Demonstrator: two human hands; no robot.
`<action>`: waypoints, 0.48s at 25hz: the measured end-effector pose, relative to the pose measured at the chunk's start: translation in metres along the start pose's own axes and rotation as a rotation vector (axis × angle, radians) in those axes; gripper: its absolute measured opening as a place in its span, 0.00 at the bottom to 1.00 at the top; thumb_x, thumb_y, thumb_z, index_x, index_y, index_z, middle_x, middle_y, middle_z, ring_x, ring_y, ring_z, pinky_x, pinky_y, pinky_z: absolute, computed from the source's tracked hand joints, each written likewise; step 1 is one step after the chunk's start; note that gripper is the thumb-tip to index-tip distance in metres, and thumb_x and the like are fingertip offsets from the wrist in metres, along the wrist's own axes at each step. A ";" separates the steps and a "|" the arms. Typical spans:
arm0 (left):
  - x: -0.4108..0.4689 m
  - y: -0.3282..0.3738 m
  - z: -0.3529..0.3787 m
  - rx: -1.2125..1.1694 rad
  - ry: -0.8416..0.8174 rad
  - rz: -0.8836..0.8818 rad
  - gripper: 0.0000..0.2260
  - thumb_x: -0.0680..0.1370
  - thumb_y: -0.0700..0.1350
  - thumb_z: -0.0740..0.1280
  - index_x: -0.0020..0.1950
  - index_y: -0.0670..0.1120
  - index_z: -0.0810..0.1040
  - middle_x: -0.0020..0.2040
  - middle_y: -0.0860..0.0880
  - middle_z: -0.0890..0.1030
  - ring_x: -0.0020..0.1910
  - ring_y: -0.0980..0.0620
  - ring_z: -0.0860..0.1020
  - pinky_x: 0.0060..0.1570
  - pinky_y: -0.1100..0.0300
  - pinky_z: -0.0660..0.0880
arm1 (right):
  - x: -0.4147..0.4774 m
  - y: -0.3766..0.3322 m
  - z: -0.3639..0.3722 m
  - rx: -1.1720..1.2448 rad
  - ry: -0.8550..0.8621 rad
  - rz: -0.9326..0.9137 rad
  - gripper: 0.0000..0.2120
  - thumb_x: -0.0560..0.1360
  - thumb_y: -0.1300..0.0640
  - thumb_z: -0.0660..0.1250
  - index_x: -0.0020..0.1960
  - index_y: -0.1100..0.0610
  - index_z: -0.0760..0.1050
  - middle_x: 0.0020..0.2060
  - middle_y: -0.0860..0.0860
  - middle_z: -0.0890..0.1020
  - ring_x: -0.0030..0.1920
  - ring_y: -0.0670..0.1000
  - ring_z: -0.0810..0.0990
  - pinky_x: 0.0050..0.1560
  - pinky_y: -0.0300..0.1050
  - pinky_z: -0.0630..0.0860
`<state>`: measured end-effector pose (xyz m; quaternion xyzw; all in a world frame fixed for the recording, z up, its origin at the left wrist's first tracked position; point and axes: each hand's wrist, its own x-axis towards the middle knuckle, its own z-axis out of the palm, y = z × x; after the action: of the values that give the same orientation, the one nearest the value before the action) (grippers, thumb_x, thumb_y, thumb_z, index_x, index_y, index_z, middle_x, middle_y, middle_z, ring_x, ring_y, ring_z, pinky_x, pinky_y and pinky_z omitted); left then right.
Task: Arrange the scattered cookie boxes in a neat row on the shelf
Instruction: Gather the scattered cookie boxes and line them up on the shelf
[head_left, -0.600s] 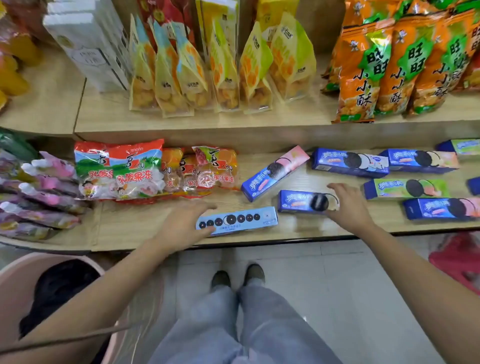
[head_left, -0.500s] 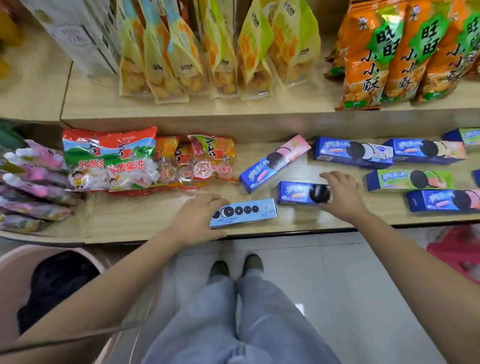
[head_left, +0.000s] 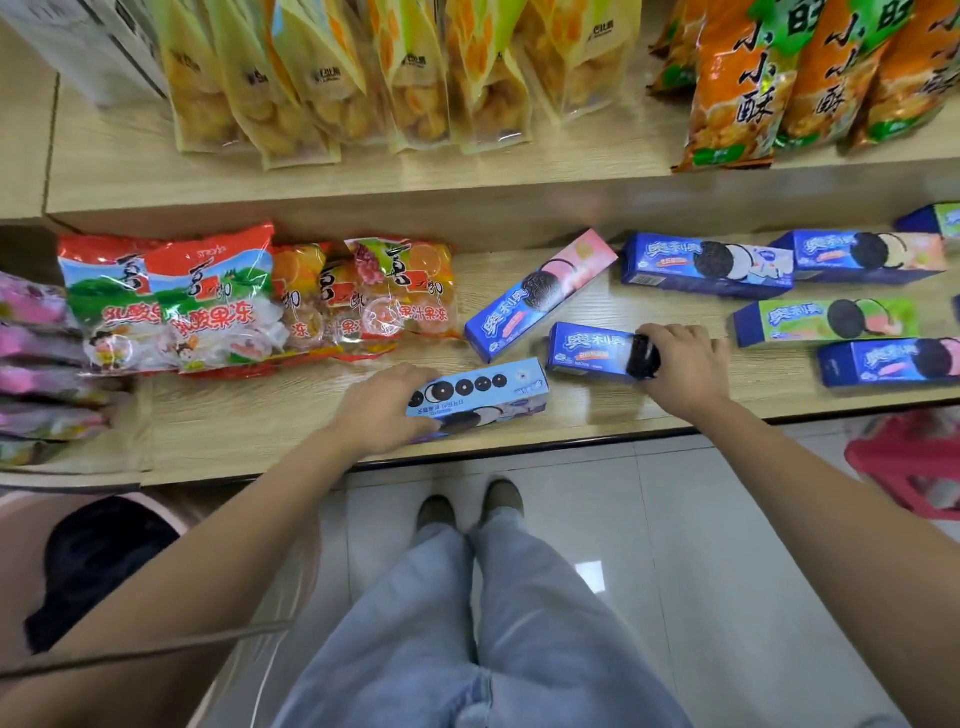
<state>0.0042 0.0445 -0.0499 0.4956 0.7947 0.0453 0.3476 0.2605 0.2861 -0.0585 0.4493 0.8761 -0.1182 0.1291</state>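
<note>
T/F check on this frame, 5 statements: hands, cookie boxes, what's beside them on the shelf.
1. The left hand grips the light blue cookie box. True.
2. The right hand is on the green cookie box. False: it grips the dark blue cookie box; the green one lies untouched further right.
3. The pink-ended cookie box lies diagonally. True.
4. Jelly bags lie left of the cookie boxes. True.
5. All cookie boxes already form one straight row. False: they lie scattered at differing angles.
</note>
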 end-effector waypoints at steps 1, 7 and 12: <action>0.001 0.003 -0.011 -0.099 -0.049 -0.009 0.27 0.69 0.55 0.71 0.66 0.50 0.70 0.58 0.49 0.76 0.57 0.47 0.74 0.49 0.53 0.71 | -0.005 0.001 -0.003 0.027 0.022 0.018 0.26 0.64 0.53 0.74 0.60 0.52 0.71 0.56 0.56 0.78 0.59 0.61 0.70 0.56 0.55 0.64; 0.005 0.019 -0.055 -0.671 -0.346 -0.018 0.19 0.72 0.43 0.71 0.62 0.53 0.74 0.52 0.50 0.81 0.48 0.51 0.81 0.43 0.60 0.79 | -0.049 0.021 -0.027 0.162 0.114 0.136 0.29 0.60 0.54 0.76 0.60 0.51 0.72 0.54 0.54 0.80 0.57 0.60 0.72 0.56 0.54 0.66; 0.018 0.065 -0.060 -0.528 -0.378 0.076 0.20 0.72 0.46 0.70 0.63 0.51 0.72 0.50 0.56 0.76 0.46 0.59 0.77 0.34 0.71 0.75 | -0.101 0.056 -0.043 0.216 0.178 0.291 0.31 0.57 0.52 0.77 0.59 0.48 0.73 0.53 0.53 0.80 0.57 0.60 0.74 0.52 0.52 0.67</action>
<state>0.0127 0.1085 0.0126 0.4173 0.6577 0.1702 0.6036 0.3575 0.2553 0.0098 0.5911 0.7921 -0.1512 0.0179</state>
